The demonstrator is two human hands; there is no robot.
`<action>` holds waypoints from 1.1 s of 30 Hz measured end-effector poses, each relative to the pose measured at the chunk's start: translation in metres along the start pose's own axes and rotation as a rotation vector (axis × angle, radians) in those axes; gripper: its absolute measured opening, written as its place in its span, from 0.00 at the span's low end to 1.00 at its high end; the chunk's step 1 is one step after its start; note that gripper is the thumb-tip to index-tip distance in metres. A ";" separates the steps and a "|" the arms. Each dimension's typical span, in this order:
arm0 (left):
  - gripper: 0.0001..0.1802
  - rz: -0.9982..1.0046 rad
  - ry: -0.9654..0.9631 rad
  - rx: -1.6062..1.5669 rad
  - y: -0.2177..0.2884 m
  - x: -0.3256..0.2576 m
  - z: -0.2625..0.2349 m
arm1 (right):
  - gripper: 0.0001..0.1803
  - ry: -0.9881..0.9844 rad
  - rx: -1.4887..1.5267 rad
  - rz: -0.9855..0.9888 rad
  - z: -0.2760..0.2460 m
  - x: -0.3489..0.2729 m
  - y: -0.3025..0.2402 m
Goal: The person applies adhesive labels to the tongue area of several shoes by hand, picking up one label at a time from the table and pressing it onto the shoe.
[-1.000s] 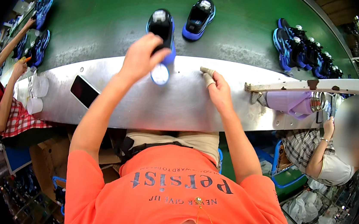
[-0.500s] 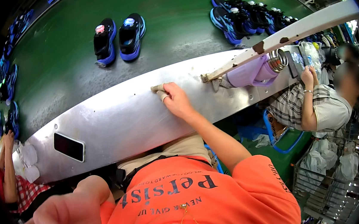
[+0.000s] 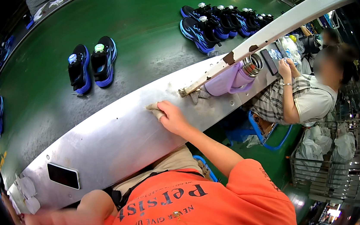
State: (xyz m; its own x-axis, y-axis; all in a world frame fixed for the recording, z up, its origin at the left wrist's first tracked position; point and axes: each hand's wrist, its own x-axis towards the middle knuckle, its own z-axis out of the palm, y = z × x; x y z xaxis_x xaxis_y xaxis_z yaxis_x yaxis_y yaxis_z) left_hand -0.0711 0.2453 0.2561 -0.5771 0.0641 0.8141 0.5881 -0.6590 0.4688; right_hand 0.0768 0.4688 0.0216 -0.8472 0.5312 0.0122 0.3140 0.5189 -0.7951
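Seeing my right hand [image 3: 171, 118] pinching a small beige cloth [image 3: 153, 108], crumpled, on the steel ledge [image 3: 112, 136]. Left hand [image 3: 55, 219] is blurred; can't tell its grip.

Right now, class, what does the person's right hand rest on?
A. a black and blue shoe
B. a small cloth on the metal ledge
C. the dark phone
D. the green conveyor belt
B: the right hand presses a small beige cloth onto the grey metal ledge, apart from the pair of shoes on the belt.
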 end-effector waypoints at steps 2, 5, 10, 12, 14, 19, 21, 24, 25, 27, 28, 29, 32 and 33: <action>0.20 -0.113 0.045 0.263 -0.041 -0.020 0.011 | 0.16 0.076 -0.071 -0.076 -0.011 -0.017 0.003; 0.18 -0.365 -0.419 0.243 -0.145 -0.058 0.104 | 0.21 0.138 -0.235 -0.236 -0.021 -0.040 0.025; 0.14 -0.374 -0.689 0.262 -0.276 -0.162 0.196 | 0.19 0.228 -0.341 -0.184 -0.012 -0.043 0.018; 0.19 -0.342 -0.737 0.320 -0.305 -0.171 0.223 | 0.21 0.198 -0.297 -0.147 -0.013 -0.042 0.015; 0.28 -0.337 -0.841 0.320 -0.334 -0.188 0.249 | 0.23 0.151 -0.288 -0.103 -0.013 -0.047 0.023; 0.25 -0.225 -1.034 0.611 -0.381 -0.201 0.288 | 0.21 0.102 -0.283 -0.064 -0.017 -0.048 0.025; 0.23 -0.211 -0.787 0.731 -0.401 -0.193 0.304 | 0.21 0.090 -0.277 -0.049 -0.019 -0.048 0.024; 0.31 -0.376 -0.933 0.846 -0.419 -0.176 0.323 | 0.20 0.088 -0.272 -0.038 -0.022 -0.048 0.024; 0.33 -0.368 -0.995 0.869 -0.424 -0.172 0.326 | 0.20 0.094 -0.274 -0.042 -0.023 -0.047 0.024; 0.30 -0.524 -1.152 0.872 -0.435 -0.159 0.328 | 0.20 0.097 -0.276 -0.060 -0.026 -0.047 0.026; 0.26 -0.568 -1.145 0.874 -0.442 -0.154 0.326 | 0.21 0.094 -0.270 -0.067 -0.028 -0.045 0.026; 0.24 -0.616 -1.141 0.883 -0.443 -0.149 0.319 | 0.21 0.086 -0.264 -0.056 -0.029 -0.045 0.026; 0.16 -0.593 -1.032 0.783 -0.423 -0.141 0.274 | 0.24 0.075 -0.267 -0.069 -0.038 -0.042 0.024; 0.15 -0.626 -1.033 0.695 -0.404 -0.131 0.248 | 0.24 0.111 -0.283 -0.078 -0.039 -0.042 0.023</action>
State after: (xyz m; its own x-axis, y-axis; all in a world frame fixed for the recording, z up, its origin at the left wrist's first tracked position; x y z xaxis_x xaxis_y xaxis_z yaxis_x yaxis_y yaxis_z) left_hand -0.0928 0.6883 0.0454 -0.3498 0.9252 0.1472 0.7243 0.1675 0.6688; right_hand 0.1367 0.4848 0.0263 -0.8263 0.5442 0.1453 0.3697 0.7185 -0.5891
